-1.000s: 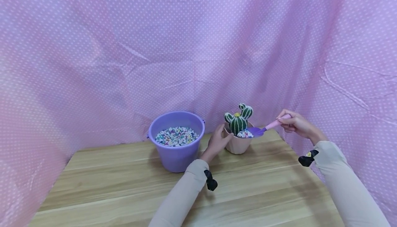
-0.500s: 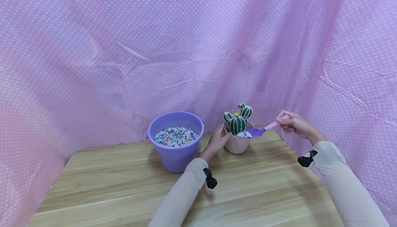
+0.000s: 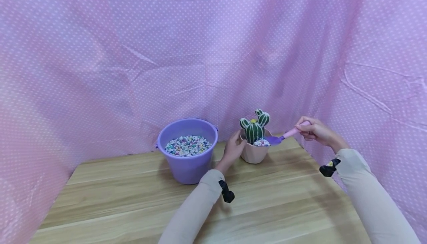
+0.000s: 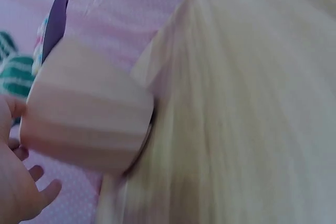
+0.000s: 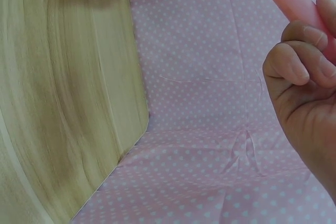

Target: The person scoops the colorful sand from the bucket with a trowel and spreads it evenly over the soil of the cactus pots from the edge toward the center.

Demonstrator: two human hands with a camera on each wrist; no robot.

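Note:
A pale pink pot (image 3: 254, 154) stands on the table at the back, a green cactus (image 3: 254, 131) with white stripes inside it. My left hand (image 3: 233, 149) holds the pot's left side, thumb at the front rim; in the left wrist view a digit of the hand (image 4: 21, 182) touches the rim. Between the fingertips of my right hand (image 3: 317, 131) is the pink handle (image 3: 298, 129) of a purple scoop (image 3: 275, 140), whose blade lies at the pot's right rim. Small coloured beads (image 3: 261, 142) show beside the blade, at the cactus's foot.
Left of the pot stands a purple bucket (image 3: 188, 170) holding many small coloured beads (image 3: 188, 146). The wooden table (image 3: 133, 195) ends just behind the pot and bucket. A pink dotted cloth (image 3: 207, 51) hangs behind and at both sides.
The head view has shifted slightly. Both hands, the scoop and the pot keep nearly the same places relative to one another.

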